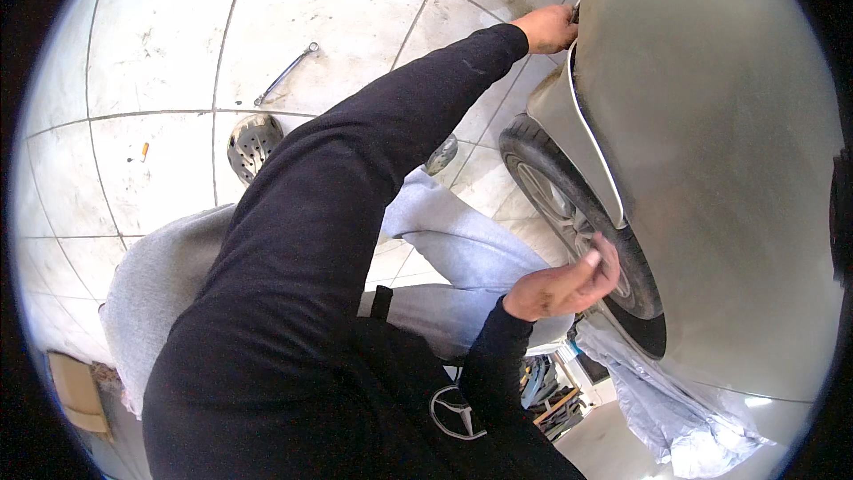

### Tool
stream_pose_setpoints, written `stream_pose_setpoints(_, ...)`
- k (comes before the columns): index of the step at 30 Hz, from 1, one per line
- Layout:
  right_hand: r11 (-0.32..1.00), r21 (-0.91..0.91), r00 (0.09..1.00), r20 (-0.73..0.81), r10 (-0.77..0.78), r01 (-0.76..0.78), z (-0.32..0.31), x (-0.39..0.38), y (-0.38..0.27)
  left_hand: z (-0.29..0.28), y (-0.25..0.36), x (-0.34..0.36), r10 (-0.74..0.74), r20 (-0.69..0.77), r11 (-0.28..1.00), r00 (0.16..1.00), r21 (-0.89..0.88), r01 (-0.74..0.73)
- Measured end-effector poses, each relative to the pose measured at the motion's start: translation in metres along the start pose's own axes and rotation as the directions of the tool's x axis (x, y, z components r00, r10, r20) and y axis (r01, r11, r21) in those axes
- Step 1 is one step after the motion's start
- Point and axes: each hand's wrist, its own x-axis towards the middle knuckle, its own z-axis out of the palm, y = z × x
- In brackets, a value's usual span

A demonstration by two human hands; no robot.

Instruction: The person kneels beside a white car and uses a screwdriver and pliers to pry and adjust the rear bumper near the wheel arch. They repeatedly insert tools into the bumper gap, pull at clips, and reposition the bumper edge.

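My left hand is at the far end of a beige-grey car body, beyond the wheel arch. Its fingers are closed against the edge around a dark bit that I cannot make out, and the fingertips are hidden. My right hand hovers in front of the wheel, its fingers loosely bent, slightly blurred and apart from the thumb. Nothing shows in it. The tyre stands in the arch, partly covered by a pale trim panel that runs along the arch edge.
A ratchet-like wrench lies on the white tiled floor. A small orange object is farther left. Crumpled clear plastic sheeting hangs by the car at the lower right, near a holder of tools. A cardboard box stands at the lower left.
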Motion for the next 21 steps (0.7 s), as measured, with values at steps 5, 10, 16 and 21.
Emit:
stream_pose_setpoints(5, 0.845, -0.172, 0.750, 0.572, -0.333, 0.506, 0.067, 0.052, -0.079, -0.011, -0.029, 0.007, 0.092, -0.064, 0.994, 0.994, 0.072, -0.088)
stream_pose_setpoints(10, 0.713, -0.373, 0.741, 0.599, -0.304, 0.594, 0.109, 0.055, -0.072, -0.009, -0.047, 0.023, 0.218, -0.017, 0.969, 0.976, 0.125, -0.215)
stream_pose_setpoints(16, 0.830, -0.383, 0.762, 0.643, -0.074, 0.405, 0.131, 0.083, -0.063, -0.015, 0.010, -0.008, -0.137, 0.109, 0.908, 0.984, -0.383, 0.169)
stream_pose_setpoints(21, 0.858, -0.328, 0.784, 0.608, -0.130, 0.396, 0.162, 0.089, -0.059, -0.011, 0.012, -0.021, -0.149, -0.046, 0.808, 0.988, -0.581, 0.094)
